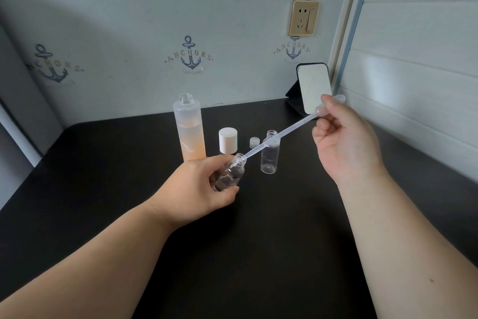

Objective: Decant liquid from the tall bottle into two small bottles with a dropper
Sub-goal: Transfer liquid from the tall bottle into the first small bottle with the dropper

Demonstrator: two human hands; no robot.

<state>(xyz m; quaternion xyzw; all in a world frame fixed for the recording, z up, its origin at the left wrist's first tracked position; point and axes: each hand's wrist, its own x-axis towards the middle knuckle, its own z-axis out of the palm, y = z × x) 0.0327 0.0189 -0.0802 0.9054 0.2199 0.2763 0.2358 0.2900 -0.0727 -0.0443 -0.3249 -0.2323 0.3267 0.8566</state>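
Left hand (199,184) grips tilted clear small bottle (230,175) before tall peach-liquid bottle (190,130); right hand (344,137) pinches translucent plastic dropper (282,131), tip inside. Hard squeezing could overflow that narrow neck.

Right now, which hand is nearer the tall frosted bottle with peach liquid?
Left. The left hand holds a small clear bottle just in front of the tall frosted bottle; the right hand pinches the clear plastic dropper far to its right.
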